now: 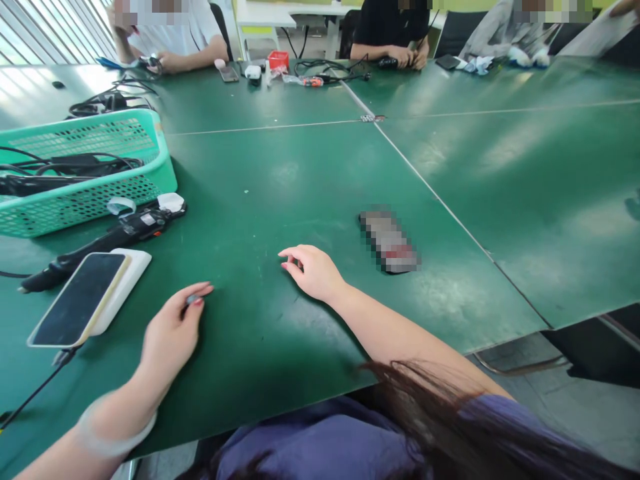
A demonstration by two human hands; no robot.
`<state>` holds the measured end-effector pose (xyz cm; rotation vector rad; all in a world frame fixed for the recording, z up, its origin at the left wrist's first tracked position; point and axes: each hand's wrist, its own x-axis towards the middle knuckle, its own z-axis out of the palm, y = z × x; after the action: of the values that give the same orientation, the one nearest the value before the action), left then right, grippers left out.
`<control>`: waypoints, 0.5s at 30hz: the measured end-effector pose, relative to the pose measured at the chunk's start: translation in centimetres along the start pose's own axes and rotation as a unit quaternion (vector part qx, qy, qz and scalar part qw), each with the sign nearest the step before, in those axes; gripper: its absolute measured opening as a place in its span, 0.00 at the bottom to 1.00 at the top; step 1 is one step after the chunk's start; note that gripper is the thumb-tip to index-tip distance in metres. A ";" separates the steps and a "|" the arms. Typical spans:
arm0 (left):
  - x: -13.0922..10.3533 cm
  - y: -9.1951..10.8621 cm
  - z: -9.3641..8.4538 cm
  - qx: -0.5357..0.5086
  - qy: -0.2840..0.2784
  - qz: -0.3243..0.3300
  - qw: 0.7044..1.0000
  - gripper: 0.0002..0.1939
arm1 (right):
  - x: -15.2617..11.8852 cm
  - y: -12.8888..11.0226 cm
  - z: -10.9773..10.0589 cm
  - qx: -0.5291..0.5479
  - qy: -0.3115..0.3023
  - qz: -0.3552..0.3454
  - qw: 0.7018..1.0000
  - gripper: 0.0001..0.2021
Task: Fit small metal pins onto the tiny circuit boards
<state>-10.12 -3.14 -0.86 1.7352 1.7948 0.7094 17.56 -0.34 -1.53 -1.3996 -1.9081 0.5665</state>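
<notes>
My left hand [173, 330] rests low over the green table [280, 173], a clear band around its wrist. Its thumb and fingers close around a small grey object [191, 299], mostly hidden and too small to identify. To the right, my right hand [316, 272] hovers at or just above the tabletop, loosely curled, with a gap between thumb and forefinger and nothing visible in it. Left of my left hand lies a phone [80, 300] with a cable plugged in, partly on a white slab [131, 273]. A black corded handheld tool [115, 240] lies behind it.
A teal mesh basket [163, 150] with black cables and tools stands at the left. A blurred dark phone-like object [390, 241] lies right of my right hand. Across the table sit several people, near a red box [279, 61] and coiled black cables [325, 69].
</notes>
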 end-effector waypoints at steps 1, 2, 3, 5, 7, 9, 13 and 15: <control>0.7 2.0 1.3 -0.054 -0.018 -0.005 0.998 0.17 | 0.0 0.0 0.0 -0.002 -0.003 0.002 1.000 0.09; 1.4 3.8 2.5 -0.128 -0.047 -0.004 0.991 0.17 | 0.0 0.1 0.0 -0.005 -0.007 0.006 1.000 0.09; 2.1 5.4 3.7 -0.218 -0.065 -0.010 0.974 0.17 | 0.0 0.2 0.0 -0.008 -0.010 0.013 1.000 0.09; 3.3 7.8 5.7 -0.363 -0.090 -0.042 0.927 0.16 | 0.0 0.5 -0.1 -0.009 -0.014 0.031 0.999 0.10; 4.0 8.9 7.1 -0.457 -0.070 -0.050 0.886 0.13 | 0.0 0.8 -0.3 -0.006 -0.015 0.047 0.999 0.12; 4.3 9.0 7.8 -0.503 -0.056 -0.059 0.861 0.11 | 0.0 1.1 -0.4 -0.003 -0.017 0.057 0.998 0.15; 4.3 8.2 8.0 -0.542 -0.078 -0.064 0.834 0.11 | 0.4 1.3 -0.3 -0.012 -0.018 0.067 0.998 0.15; 4.2 8.0 7.9 -0.561 -0.098 -0.064 0.820 0.12 | 0.7 1.3 -0.1 -0.025 -0.015 0.064 0.998 0.17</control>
<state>1.01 1.37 -1.00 0.8117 0.9340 1.1497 18.27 0.76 -2.16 -1.5626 -1.8782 0.6077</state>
